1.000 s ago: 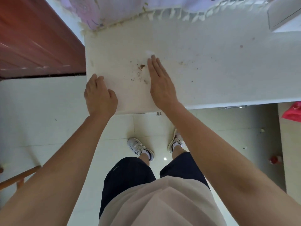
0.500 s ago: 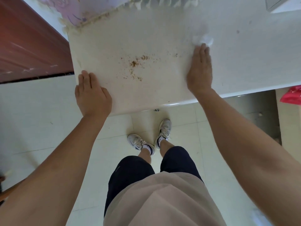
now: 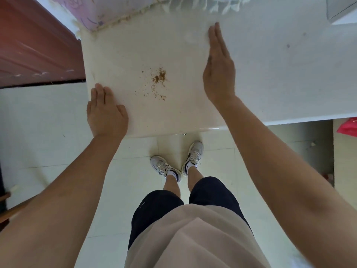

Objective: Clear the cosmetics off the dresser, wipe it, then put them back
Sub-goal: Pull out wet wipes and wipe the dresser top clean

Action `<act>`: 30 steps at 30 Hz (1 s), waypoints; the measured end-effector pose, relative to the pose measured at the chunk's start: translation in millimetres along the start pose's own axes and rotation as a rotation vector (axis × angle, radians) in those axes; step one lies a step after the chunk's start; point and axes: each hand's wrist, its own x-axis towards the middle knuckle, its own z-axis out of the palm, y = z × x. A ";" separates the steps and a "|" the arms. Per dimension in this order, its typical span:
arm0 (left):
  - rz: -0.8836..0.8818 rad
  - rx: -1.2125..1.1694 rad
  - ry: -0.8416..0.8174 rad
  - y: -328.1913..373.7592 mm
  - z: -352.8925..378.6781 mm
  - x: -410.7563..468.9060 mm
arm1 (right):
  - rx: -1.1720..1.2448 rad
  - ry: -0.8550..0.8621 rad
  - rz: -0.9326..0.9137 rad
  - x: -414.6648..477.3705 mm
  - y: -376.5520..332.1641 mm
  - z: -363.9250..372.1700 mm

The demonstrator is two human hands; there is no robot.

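Note:
The white dresser top (image 3: 270, 78) fills the upper half of the head view, and no cosmetics show on it. A patch of brown crumbs (image 3: 158, 80) lies near its left end. My left hand (image 3: 106, 113) rests flat on the front left corner, fingers straight. My right hand (image 3: 219, 64) lies flat on the top to the right of the crumbs, fingers straight and pointing away from me. Whatever wipe is under my right palm is hidden.
A reddish wooden panel (image 3: 34, 41) stands left of the dresser. Fringed pinkish cloth (image 3: 119, 8) hangs along the back edge. A grey-white box corner (image 3: 342, 8) sits at the top right. A red bag (image 3: 347, 126) lies on the floor at right; my shoes (image 3: 179, 161) are below the edge.
My right hand slid from the crumbs out to the right with a white wipe showing at its fingertips, and now sits nearer the crumbs with no wipe visible. My left hand stayed put.

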 end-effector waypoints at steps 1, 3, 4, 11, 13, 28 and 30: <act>-0.008 -0.002 -0.005 0.7 -1.1 0.9 | -0.053 0.006 0.086 9.2 15.5 -10.9; -0.016 0.004 -0.019 1.2 -3.4 1.8 | -0.188 -0.070 0.234 19.6 50.7 -22.3; -0.016 0.007 -0.026 1.0 -4.1 2.1 | -0.252 -0.121 0.274 20.8 64.0 -23.2; -0.013 -0.011 -0.040 0.9 -8.0 2.4 | -0.374 -0.282 0.021 14.8 15.3 29.9; -0.025 -0.012 -0.058 1.1 -11.0 1.3 | -0.378 -0.435 -0.189 5.6 -11.6 46.7; -0.078 -0.135 0.088 -0.6 -26.3 12.2 | -0.195 -0.243 0.000 64.7 24.1 22.3; -0.097 -0.244 0.162 -7.1 -25.8 21.0 | -0.364 -0.198 0.017 67.9 24.2 33.3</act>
